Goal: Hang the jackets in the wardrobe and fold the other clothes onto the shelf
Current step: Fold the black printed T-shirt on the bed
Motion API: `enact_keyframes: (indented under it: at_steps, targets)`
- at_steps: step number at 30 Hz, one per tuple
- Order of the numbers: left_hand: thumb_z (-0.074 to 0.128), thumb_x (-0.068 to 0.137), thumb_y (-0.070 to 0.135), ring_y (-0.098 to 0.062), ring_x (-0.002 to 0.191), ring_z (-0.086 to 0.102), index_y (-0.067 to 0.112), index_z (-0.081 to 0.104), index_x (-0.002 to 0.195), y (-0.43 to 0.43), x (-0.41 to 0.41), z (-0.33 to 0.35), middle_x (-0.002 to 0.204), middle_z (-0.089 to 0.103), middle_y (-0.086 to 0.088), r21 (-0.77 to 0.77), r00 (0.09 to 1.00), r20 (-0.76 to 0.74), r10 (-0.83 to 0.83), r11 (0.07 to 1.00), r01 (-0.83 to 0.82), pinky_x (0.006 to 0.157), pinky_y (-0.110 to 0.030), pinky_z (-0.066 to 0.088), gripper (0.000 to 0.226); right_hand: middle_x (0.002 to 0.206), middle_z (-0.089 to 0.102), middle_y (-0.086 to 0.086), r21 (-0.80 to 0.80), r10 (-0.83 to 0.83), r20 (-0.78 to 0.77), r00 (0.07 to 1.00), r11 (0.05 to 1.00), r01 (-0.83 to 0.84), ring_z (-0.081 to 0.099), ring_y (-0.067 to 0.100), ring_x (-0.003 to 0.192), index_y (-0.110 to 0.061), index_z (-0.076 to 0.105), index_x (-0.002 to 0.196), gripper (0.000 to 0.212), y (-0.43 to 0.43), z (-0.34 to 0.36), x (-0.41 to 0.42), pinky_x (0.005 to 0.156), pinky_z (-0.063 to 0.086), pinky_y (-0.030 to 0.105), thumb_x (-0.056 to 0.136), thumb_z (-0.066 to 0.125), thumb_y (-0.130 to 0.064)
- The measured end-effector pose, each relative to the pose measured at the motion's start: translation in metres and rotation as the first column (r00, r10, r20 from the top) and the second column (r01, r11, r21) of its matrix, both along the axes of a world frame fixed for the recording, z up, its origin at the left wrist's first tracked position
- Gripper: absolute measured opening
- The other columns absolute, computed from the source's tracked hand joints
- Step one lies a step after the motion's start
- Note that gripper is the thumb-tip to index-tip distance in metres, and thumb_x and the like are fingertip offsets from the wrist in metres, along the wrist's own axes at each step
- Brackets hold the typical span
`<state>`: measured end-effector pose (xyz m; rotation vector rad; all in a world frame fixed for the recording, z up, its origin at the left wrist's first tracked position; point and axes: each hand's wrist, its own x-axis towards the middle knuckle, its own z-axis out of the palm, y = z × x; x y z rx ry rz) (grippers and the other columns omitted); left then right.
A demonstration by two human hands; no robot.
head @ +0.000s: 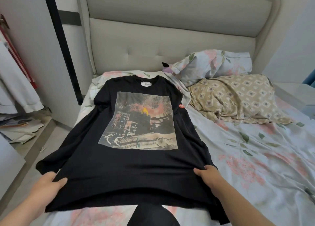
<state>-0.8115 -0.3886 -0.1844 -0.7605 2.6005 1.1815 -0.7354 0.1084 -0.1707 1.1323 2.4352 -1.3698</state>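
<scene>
- Black T-shirt (129, 161) lies print-up on the bed (255, 157), collar toward the headboard (170, 43), long axis running away from the person.
- Left hand (46, 190) and right hand (207, 174) each pinch its near hem corners.

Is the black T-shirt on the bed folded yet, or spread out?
Spread out: the black T-shirt lies print-up, full length; both hands grip its hem.

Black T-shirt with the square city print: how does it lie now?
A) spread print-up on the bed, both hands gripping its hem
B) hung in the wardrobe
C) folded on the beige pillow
A: the black printed T-shirt lies spread print-up on the floral-sheeted bed, left hand and right hand each gripping its hem.
</scene>
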Motion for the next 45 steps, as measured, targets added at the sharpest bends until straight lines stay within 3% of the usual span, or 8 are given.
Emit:
enact_keyframes:
  at_steps: [5, 11, 16, 23, 27, 30, 39, 45]
  targets:
    - [0.078, 0.08, 0.011, -0.031, 0.06, 0.062, 0.004, 0.061, 0.068, -0.004, 0.001, -0.019, 0.06, 0.063, -0.014, -0.147, 0.99, 0.069, -0.122, 0.98, 0.131, 0.057, -0.036, 0.042, 0.023, 0.106, 0.059, 0.001, 0.271, 0.269, 0.243, 0.932, 0.904, -0.332, 0.055, 0.017, 0.089, -0.013, 0.05, 0.099, 0.046, -0.011, -0.003, 0.001, 0.073, 0.042, 0.029, 0.08, 0.074, -0.048]
    - [0.083, 0.066, 0.048, -0.04, 0.092, 0.061, 0.008, 0.065, 0.108, 0.035, -0.004, -0.012, 0.1, 0.064, -0.017, -0.652, 0.941, 0.049, -0.334, 0.703, 0.284, 0.073, -0.049, 0.05, 0.061, 0.102, 0.067, 0.003, 0.48, 0.023, -0.161, 0.987, 0.876, 0.058, 0.063, 0.02, 0.091, -0.017, 0.065, 0.101, 0.023, 0.021, 0.006, 0.007, 0.084, 0.054, 0.038, 0.092, 0.06, -0.038]
    - [0.056, 0.091, 0.055, -0.018, 0.145, 0.026, 0.025, 0.042, 0.144, 0.141, -0.008, 0.01, 0.157, 0.03, 0.004, -0.458, 0.704, -0.021, -0.71, 0.633, 0.625, 0.115, -0.035, 0.031, 0.063, 0.09, 0.063, 0.004, 0.241, 0.072, 0.113, 0.991, 0.966, -0.097, 0.061, 0.02, 0.08, -0.013, 0.055, 0.089, 0.022, 0.045, -0.006, 0.004, 0.071, 0.046, 0.03, 0.086, 0.066, -0.032]
    - [0.03, 0.087, 0.076, -0.017, 0.15, -0.018, 0.037, -0.012, 0.155, 0.213, -0.027, -0.033, 0.162, -0.022, 0.008, -0.493, 0.481, 0.327, -0.813, 0.287, 0.821, 0.121, -0.045, -0.004, 0.089, 0.084, 0.064, 0.008, 0.251, -0.265, -0.274, 0.924, 0.908, 0.335, 0.057, 0.02, 0.072, -0.007, 0.06, 0.094, 0.013, 0.119, 0.024, -0.017, 0.069, 0.049, 0.04, 0.094, 0.048, -0.007]
    - [0.011, 0.076, 0.09, -0.018, 0.15, 0.017, 0.044, 0.014, 0.154, 0.217, -0.025, -0.042, 0.164, 0.009, 0.01, -0.651, 0.525, 0.229, -0.82, 0.272, 0.709, 0.118, -0.053, 0.016, 0.09, 0.108, 0.058, 0.011, 0.351, -0.443, -0.424, 0.79, 0.724, 0.594, 0.057, 0.032, 0.085, -0.019, 0.056, 0.13, 0.047, 0.19, 0.042, -0.008, 0.075, 0.05, 0.042, 0.088, 0.04, -0.004]
    - [0.009, 0.079, 0.086, -0.015, 0.146, 0.031, 0.05, 0.015, 0.15, 0.222, -0.017, -0.052, 0.159, 0.029, 0.014, -0.666, 0.536, -0.036, -0.844, 0.42, 0.616, 0.119, -0.044, 0.003, 0.08, 0.113, 0.06, 0.006, 0.557, -0.046, -0.16, 0.986, 0.821, 0.128, 0.059, 0.026, 0.095, -0.026, 0.058, 0.133, 0.042, 0.214, 0.019, 0.0, 0.081, 0.05, 0.038, 0.093, 0.053, -0.017]
    - [0.013, 0.094, 0.058, -0.013, 0.152, 0.0, 0.033, 0.004, 0.157, 0.223, -0.021, -0.084, 0.166, 0.001, 0.006, -0.757, 0.453, -0.195, -0.87, 0.427, 0.495, 0.115, -0.051, 0.017, 0.068, 0.089, 0.075, 0.01, -0.176, -0.416, -0.247, 0.875, 0.907, 0.382, 0.072, 0.033, 0.088, -0.02, 0.075, 0.089, 0.011, 0.226, -0.026, 0.013, 0.084, 0.056, 0.052, 0.093, 0.065, -0.021]
    - [0.002, 0.105, 0.032, 0.012, 0.144, 0.004, 0.059, 0.006, 0.148, 0.213, -0.02, -0.074, 0.155, 0.006, 0.038, -0.592, 0.379, -0.153, -0.913, 0.392, 0.704, 0.118, -0.042, 0.012, 0.051, 0.122, 0.058, -0.002, 0.396, 0.043, -0.05, 0.998, 0.918, -0.02, 0.059, 0.02, 0.108, -0.023, 0.057, 0.13, 0.057, 0.227, 0.001, -0.024, 0.089, 0.048, 0.034, 0.081, 0.076, -0.043]
